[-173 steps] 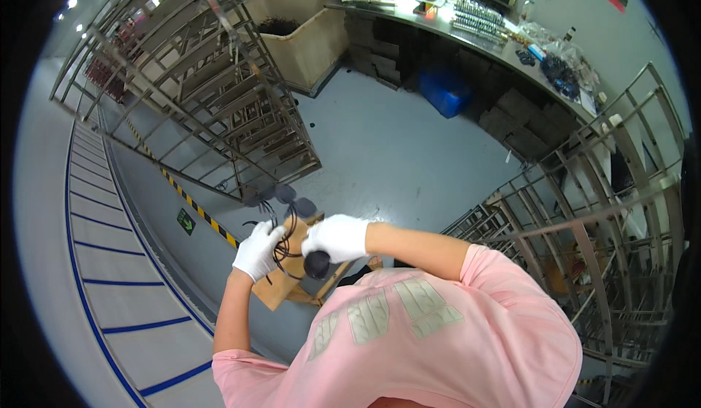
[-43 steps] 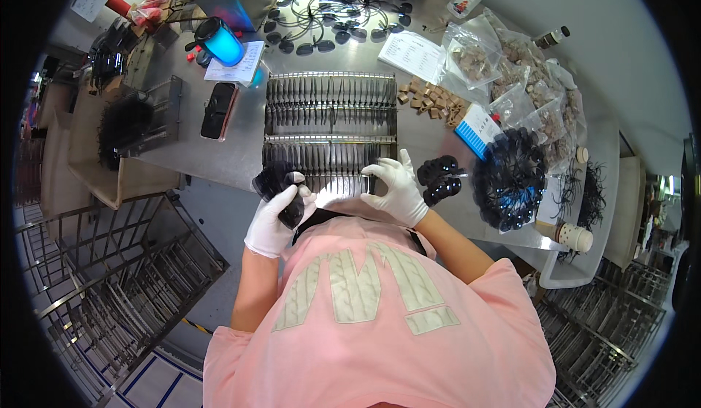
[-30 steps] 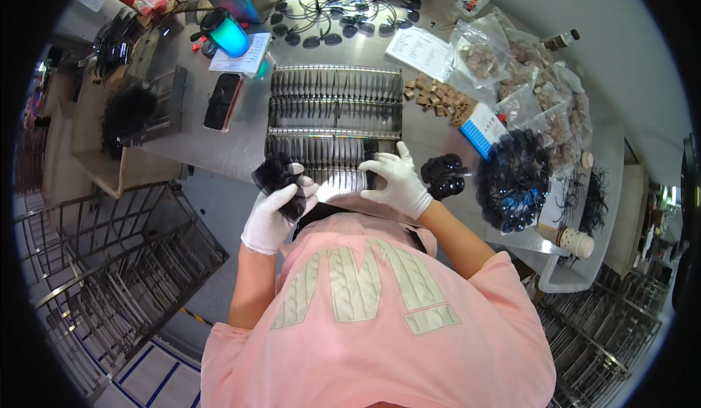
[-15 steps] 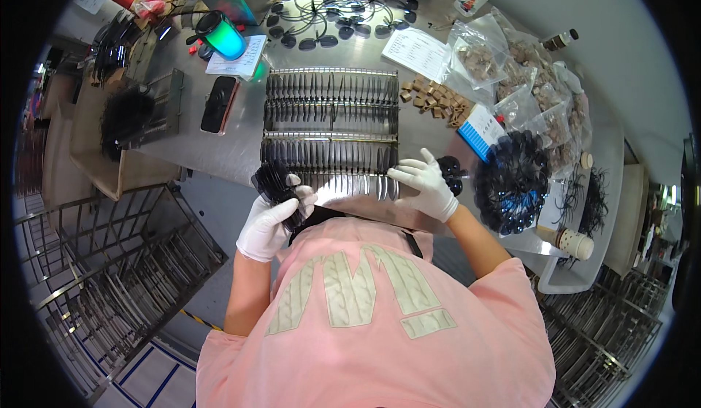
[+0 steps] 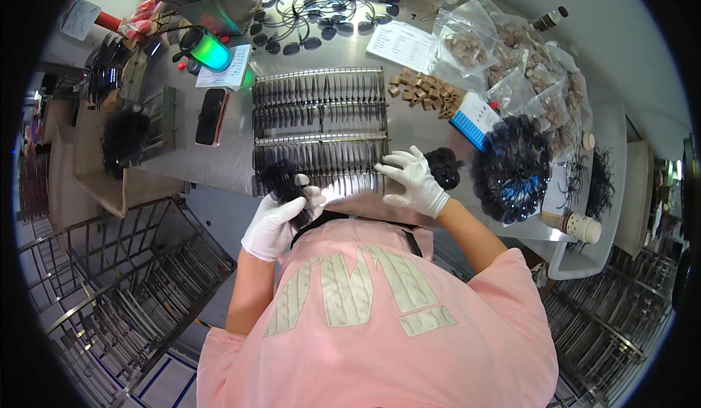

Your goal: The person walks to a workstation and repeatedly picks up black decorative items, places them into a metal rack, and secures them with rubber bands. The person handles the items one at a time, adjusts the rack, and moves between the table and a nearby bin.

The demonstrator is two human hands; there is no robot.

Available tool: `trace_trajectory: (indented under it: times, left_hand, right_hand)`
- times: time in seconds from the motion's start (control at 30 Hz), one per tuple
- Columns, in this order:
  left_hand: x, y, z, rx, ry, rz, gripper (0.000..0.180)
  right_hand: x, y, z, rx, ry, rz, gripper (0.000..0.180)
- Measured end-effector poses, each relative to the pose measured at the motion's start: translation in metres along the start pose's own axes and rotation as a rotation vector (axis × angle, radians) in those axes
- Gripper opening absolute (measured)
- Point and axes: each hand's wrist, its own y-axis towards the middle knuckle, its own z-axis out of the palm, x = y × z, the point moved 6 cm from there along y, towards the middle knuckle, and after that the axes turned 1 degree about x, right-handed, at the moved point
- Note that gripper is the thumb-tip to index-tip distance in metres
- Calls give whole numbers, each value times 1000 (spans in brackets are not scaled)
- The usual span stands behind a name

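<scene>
Currently, thin dark pieces (image 5: 278,177) are gripped by the white-gloved left hand (image 5: 277,222) near the left end of a silver metal rack (image 5: 321,138), at whose right edge the white-gloved right hand (image 5: 415,181) is spread.

Your left hand (image 5: 281,222), white-gloved, is curled in a grip, the bare left forearm (image 5: 250,291) rising steeply from below. Your right hand (image 5: 416,183), gloved too, has slightly bent fingers (image 5: 399,160) spread leftward, thumb (image 5: 395,200) apart, the bare right forearm (image 5: 473,234) slanting in from the lower right.
</scene>
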Motion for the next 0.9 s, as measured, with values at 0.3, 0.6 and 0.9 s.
trace_trajectory:
  times: [0.3, 0.6, 0.9]
  left_hand:
    - [38, 37, 67, 257, 363, -213, 57]
    - [89, 54, 129, 627, 874, -246, 66]
    - [46, 92, 102, 604, 2100, 928, 69]
  right_hand:
    - [34, -8, -56, -206, 661, 333, 81]
    - [80, -18, -77, -375, 501, 410, 57]
    - [-5, -47, 13, -77, -565, 611, 77]
